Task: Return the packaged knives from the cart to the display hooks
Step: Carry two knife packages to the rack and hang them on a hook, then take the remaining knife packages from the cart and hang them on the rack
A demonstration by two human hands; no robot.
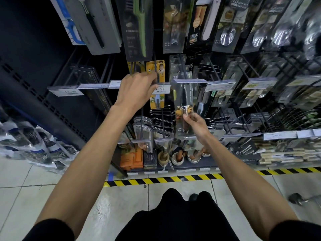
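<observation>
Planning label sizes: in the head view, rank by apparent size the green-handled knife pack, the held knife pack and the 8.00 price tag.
1. Green-handled knife pack, cut off at top.
2. Held knife pack in the right hand, slightly smaller; camera distance may skew this.
3. 8.00 price tag, smallest.

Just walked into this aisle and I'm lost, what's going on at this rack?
A person is restocking. The right hand holds a clear packaged knife by its lower half, top raised to the price-tag rail. The left hand grips a hook beside it. Whether the pack hangs yet is unclear.
</observation>
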